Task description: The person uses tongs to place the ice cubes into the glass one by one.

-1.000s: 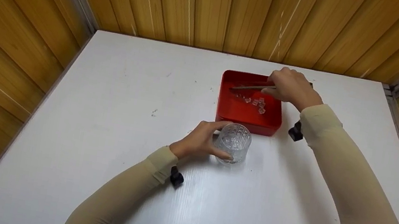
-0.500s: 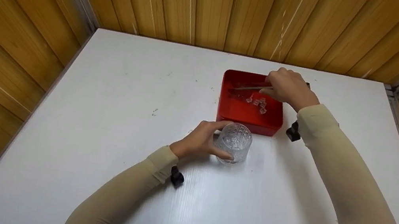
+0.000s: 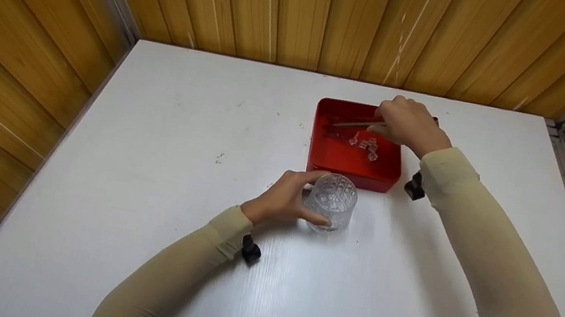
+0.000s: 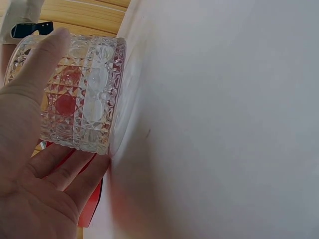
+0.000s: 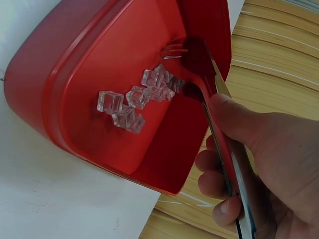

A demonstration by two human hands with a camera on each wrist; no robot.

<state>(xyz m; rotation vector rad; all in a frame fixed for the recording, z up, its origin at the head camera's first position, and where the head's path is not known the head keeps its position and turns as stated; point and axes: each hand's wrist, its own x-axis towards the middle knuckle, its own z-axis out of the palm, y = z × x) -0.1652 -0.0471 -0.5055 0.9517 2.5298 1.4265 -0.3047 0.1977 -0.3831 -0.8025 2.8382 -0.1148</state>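
Observation:
A clear cut-glass tumbler (image 3: pixel 336 204) stands on the white table, some clear contents showing inside. My left hand (image 3: pixel 283 195) holds it from the left, thumb on the near side and fingers on the far side. My right hand (image 3: pixel 410 123), over the back right of a red square box (image 3: pixel 350 179), grips metal tongs (image 5: pixel 239 179). Their heads reach down into the box, one with fork-like prongs, right at a cluster of clear ice cubes (image 5: pixel 158 84). More ice cubes (image 5: pixel 110 102) lie on the box floor beside that cluster.
The white table (image 3: pixel 180 125) ends at a wood-panelled wall (image 3: pixel 299 14) behind, with more panelling at left and right. The red box stands just beyond the tumbler. Small dark marks dot the tabletop.
My right hand has shifted slightly left with the tongs, then stays nearly still over the box. The left hand and the tumbler hold their place.

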